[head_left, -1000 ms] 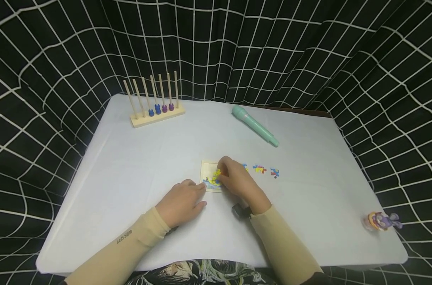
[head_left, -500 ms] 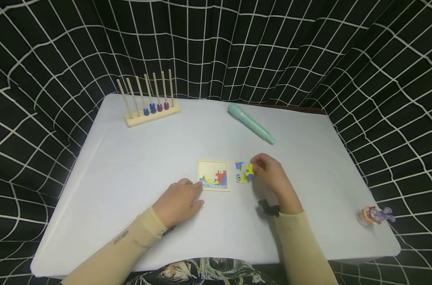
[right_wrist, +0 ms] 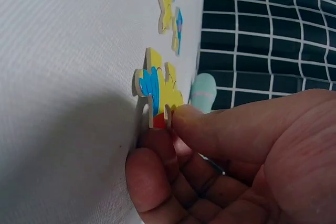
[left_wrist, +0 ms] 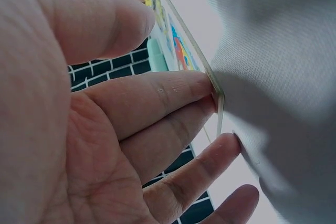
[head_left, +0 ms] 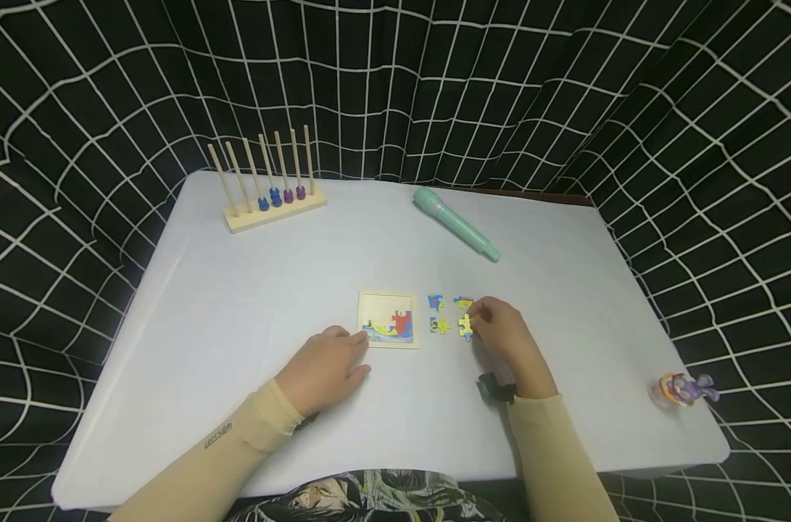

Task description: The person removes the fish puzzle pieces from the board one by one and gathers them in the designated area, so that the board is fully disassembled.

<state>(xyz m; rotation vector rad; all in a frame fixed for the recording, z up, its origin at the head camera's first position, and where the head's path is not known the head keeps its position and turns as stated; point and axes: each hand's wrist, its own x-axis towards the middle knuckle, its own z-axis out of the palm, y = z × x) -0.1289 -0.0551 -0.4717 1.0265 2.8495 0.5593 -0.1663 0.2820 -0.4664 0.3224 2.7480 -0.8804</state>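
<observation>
My left hand (head_left: 323, 368) lies at the lower left corner of a wooden puzzle tray (head_left: 386, 294), and its fairly straight fingers touch the tray's edge. Along the bottom of the tray sit joined pieces with red, yellow and blue print; its upper part shows bare wood. To the right of the tray, my right hand (head_left: 503, 330) pinches a yellow and blue puzzle piece (right_wrist: 163, 90) between thumb and fingers, close over the table. Beside it lie several loose pieces, including a blue one (head_left: 436, 301) and a yellow one (head_left: 441, 325).
A wooden peg stand (head_left: 278, 212) with blue and purple beads stands at the back left. Behind the tray lies a mint green toy microphone (head_left: 457, 224). A purple rabbit-eared figure (head_left: 685, 389) is near the right table edge. Black gridded curtain (head_left: 369, 87) surrounds the white table.
My right hand has moved from over the tray to the loose pieces on the right, uncovering the red part of the puzzle. The left hand stays at the tray corner.
</observation>
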